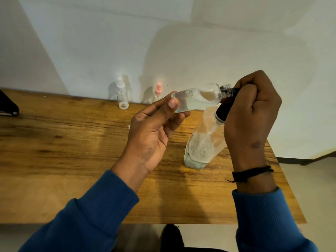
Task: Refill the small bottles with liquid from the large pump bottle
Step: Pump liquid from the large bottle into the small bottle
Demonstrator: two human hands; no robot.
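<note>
**Three small bottles, one big one**

I am counting three small bottles and one large pump bottle (201, 142). My left hand (154, 124) is holding one small clear bottle (198, 97) by its base, pinched between thumb and fingertips, tilted almost sideways with its bare threaded neck pointing right. It is round and smooth, about half full of clear liquid with foam bubbles inside. My right hand (252, 113) is curling tightly around the black pump head (222, 110) of the large bottle, whose spout is sitting at the small bottle's neck. The large bottle is clear plastic, standing on the wooden table (72, 151), with frothy liquid low in its base. Two more small bottles are standing by the wall: one with a white cap (122, 95), one with a pink cap (158, 90). Both my sleeves are blue ribbed knit, and a black cord band (252, 173) is circling my right wrist.
</note>
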